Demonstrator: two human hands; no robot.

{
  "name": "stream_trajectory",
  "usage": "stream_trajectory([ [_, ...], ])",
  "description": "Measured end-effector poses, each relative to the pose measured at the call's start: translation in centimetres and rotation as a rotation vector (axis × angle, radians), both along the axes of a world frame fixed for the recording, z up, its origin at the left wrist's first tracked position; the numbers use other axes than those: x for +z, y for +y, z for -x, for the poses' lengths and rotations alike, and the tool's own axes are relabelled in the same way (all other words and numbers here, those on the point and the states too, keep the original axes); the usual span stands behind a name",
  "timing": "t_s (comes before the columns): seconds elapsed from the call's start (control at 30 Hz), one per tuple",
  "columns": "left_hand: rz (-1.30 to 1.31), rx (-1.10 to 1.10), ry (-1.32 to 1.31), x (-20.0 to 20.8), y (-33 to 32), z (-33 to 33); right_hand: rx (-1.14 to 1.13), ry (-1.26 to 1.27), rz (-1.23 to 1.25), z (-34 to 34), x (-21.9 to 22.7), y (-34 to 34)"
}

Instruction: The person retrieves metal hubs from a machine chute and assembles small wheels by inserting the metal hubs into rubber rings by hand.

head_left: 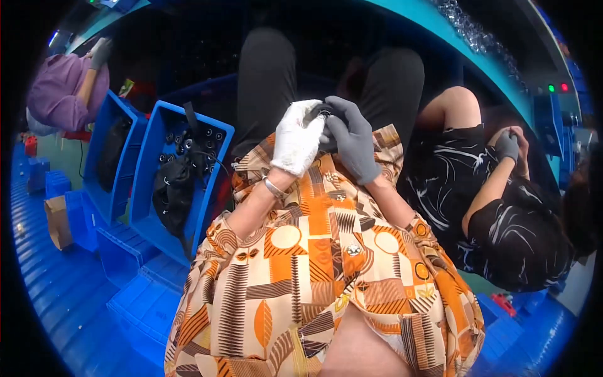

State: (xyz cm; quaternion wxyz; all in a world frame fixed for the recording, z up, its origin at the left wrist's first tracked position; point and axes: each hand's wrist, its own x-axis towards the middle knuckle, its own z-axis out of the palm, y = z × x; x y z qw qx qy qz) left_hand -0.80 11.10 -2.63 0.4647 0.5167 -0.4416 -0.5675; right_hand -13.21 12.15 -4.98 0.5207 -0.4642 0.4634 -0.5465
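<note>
Both of my hands meet above my lap, in front of my patterned shirt. My left hand (pixel 298 139), in a white glove, has its fingers closed on the near side of a small round black part (pixel 324 113). My right hand (pixel 353 141), in a grey glove, pinches the same part from the other side. A shiny ring shows on the part's face; the gloved fingers cover most of the rest.
Left of me, a blue bin (pixel 141 210) holds several round black parts (pixel 168 138) and a black cloth bundle (pixel 173 195). Another blue bin (pixel 100 176) stands beside it. Co-workers sit at left (pixel 63 94) and right (pixel 502 207). Clear pieces (pixel 477 38) heap along the teal-edged bench.
</note>
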Motion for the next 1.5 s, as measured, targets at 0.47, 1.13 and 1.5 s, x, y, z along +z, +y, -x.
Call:
stream_trajectory([
  [0.47,0.109,-0.038,-0.475,-2.6,-1.0,-0.6,0.073,0.297,-0.005,-0.2,-1.0,-1.7],
  [1.13,-0.558,-0.202,0.420,-1.7,-5.0,-1.6,0.245,0.245,-0.059,2.7,-0.2,-4.4],
  [1.5,-0.469,-0.147,0.374,-0.6,-4.1,-0.6,0.236,0.176,-0.131,3.0,0.0,-4.0],
])
